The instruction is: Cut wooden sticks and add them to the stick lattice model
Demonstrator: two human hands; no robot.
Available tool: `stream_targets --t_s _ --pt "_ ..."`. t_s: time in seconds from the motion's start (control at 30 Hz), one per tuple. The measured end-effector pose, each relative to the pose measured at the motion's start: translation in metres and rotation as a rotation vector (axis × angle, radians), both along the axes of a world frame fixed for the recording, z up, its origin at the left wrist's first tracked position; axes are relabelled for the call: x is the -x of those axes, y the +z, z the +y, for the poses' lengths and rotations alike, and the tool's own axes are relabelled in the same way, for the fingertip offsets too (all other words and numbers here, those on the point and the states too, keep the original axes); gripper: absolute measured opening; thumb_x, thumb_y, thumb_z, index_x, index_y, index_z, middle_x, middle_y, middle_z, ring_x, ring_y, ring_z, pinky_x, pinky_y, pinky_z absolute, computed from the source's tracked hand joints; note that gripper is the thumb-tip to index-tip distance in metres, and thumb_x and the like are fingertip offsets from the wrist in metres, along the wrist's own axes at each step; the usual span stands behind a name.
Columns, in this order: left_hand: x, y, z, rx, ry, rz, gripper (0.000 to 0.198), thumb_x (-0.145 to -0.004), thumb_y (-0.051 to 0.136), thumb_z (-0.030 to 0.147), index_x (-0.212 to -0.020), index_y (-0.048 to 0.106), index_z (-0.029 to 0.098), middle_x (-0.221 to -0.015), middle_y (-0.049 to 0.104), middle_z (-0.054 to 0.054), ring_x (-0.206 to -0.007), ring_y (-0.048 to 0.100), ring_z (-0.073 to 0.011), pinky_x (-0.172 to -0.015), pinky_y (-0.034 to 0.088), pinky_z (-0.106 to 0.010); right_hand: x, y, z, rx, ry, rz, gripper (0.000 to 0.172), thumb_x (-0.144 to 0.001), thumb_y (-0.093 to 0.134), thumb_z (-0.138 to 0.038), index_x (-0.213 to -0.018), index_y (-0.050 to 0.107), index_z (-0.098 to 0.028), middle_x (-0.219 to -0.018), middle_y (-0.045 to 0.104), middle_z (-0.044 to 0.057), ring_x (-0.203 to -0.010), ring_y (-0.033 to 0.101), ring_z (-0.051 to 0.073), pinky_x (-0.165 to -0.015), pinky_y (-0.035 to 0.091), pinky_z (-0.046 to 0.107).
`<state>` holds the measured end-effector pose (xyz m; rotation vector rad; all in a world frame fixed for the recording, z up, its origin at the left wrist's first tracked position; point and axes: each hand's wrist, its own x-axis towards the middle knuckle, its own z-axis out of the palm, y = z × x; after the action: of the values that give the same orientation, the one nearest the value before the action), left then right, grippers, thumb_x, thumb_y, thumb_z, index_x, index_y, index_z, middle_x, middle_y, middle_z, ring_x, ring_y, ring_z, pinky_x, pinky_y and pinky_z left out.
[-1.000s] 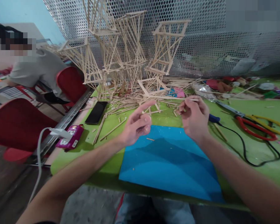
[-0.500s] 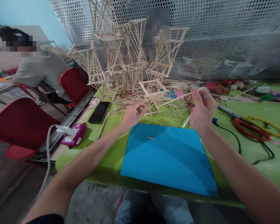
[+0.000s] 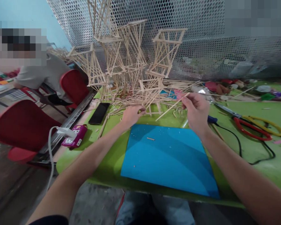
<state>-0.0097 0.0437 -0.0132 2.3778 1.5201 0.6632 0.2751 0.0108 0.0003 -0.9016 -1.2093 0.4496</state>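
My right hand (image 3: 197, 112) pinches a thin wooden stick (image 3: 170, 107) near its upper end. The stick slants down to the left, its lower tip above the green tabletop. Left of it, my left hand (image 3: 134, 115) has thumb and fingers closed at the near left corner of a small frame of wooden sticks (image 3: 155, 108), which stands tilted before the stick pile. Fingers partly cover that grip. Below both hands lies a blue sheet (image 3: 168, 159) with a short stick piece (image 3: 150, 139) on it.
Tall stick towers (image 3: 133, 47) rise behind a loose stick pile (image 3: 124, 101). A black phone (image 3: 99, 113) and purple power strip (image 3: 75, 136) lie left. Scissors (image 3: 250, 127) and a blue-handled corded tool (image 3: 212, 119) lie right. A person sits beyond red chairs (image 3: 25, 125).
My right hand has moved slightly left and down, and its stick now slopes more steeply. My left hand stays at the small frame, which has shifted a little.
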Motion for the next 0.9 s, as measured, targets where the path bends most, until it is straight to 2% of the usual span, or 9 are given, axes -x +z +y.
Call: stream_targets --t_s 0.1,0.2,0.3,0.4,0.53,0.67,0.8,0.9 --pt "0.007 0.007 -0.002 -0.052 0.013 -0.074 0.021 -0.103 0.071 0.041 -0.109 0.084 0.026 -0.11 0.084 -0.003 -0.086 0.073 -0.0189 -0.074 0.05 -0.028 0.0 0.002 -0.002 -0.015 0.002 0.033 0.005 -0.092 0.081 -0.029 -0.095 0.082 -0.025 -0.081 0.073 0.001 -0.065 0.057 0.014 -0.06 0.043 0.033" --pt "0.008 0.01 -0.008 -0.056 -0.013 -0.137 0.02 -0.101 0.072 0.041 -0.107 0.085 0.026 -0.108 0.084 -0.002 -0.081 0.071 -0.0167 -0.073 0.049 -0.028 -0.001 0.006 -0.005 -0.101 -0.023 0.089 0.004 -0.09 0.079 -0.023 -0.093 0.082 -0.023 -0.077 0.07 0.001 -0.062 0.054 0.014 -0.057 0.038 0.034" --pt "0.002 0.009 -0.013 0.003 -0.115 -0.198 0.02 -0.101 0.072 0.038 -0.107 0.084 0.024 -0.108 0.084 -0.003 -0.083 0.071 -0.0162 -0.073 0.049 -0.027 -0.005 0.015 -0.008 -0.231 -0.07 0.184 0.008 -0.088 0.073 -0.016 -0.086 0.077 -0.023 -0.072 0.064 0.001 -0.058 0.052 0.013 -0.056 0.034 0.035" --pt "-0.008 0.004 -0.016 0.085 -0.265 -0.21 0.027 -0.104 0.066 0.043 -0.11 0.084 0.023 -0.108 0.084 -0.004 -0.083 0.07 -0.0161 -0.072 0.048 -0.027 -0.007 0.025 -0.009 -0.286 -0.084 0.26 0.011 -0.083 0.067 -0.014 -0.078 0.07 -0.024 -0.067 0.058 -0.001 -0.053 0.048 0.012 -0.053 0.033 0.034" --pt "-0.016 -0.003 -0.013 0.126 -0.331 -0.104 0.031 -0.106 0.063 0.048 -0.112 0.082 0.025 -0.113 0.083 -0.001 -0.079 0.068 -0.0153 -0.069 0.045 -0.027 -0.008 0.035 -0.006 -0.361 -0.122 0.307 0.008 -0.074 0.06 -0.016 -0.071 0.06 -0.024 -0.061 0.055 -0.005 -0.046 0.043 0.01 -0.047 0.03 0.03" --pt "-0.015 -0.008 -0.006 0.093 -0.341 0.077 0.027 -0.106 0.063 0.046 -0.115 0.079 0.026 -0.121 0.082 0.0 -0.099 0.073 -0.0198 -0.076 0.049 -0.028 -0.007 0.038 -0.003 -0.381 -0.116 0.35 0.006 -0.071 0.06 -0.017 -0.069 0.058 -0.022 -0.059 0.055 -0.006 -0.042 0.042 0.009 -0.043 0.03 0.027" --pt "-0.011 -0.01 0.0 0.042 -0.289 0.166 0.028 -0.109 0.058 0.043 -0.118 0.079 0.027 -0.128 0.08 0.0 -0.107 0.075 -0.0217 -0.081 0.052 -0.03 -0.008 0.036 -0.002 -0.376 -0.104 0.352 0.006 -0.072 0.061 -0.016 -0.071 0.058 -0.021 -0.06 0.056 -0.005 -0.043 0.043 0.008 -0.044 0.03 0.026" --pt "-0.007 -0.01 0.002 0.002 -0.255 0.224 0.029 -0.109 0.058 0.045 -0.119 0.081 0.03 -0.129 0.081 0.002 -0.108 0.076 -0.0231 -0.077 0.053 -0.03 -0.009 0.034 -0.001 -0.365 -0.104 0.347 0.007 -0.073 0.061 -0.015 -0.071 0.058 -0.021 -0.06 0.055 -0.005 -0.044 0.042 0.008 -0.044 0.03 0.026"
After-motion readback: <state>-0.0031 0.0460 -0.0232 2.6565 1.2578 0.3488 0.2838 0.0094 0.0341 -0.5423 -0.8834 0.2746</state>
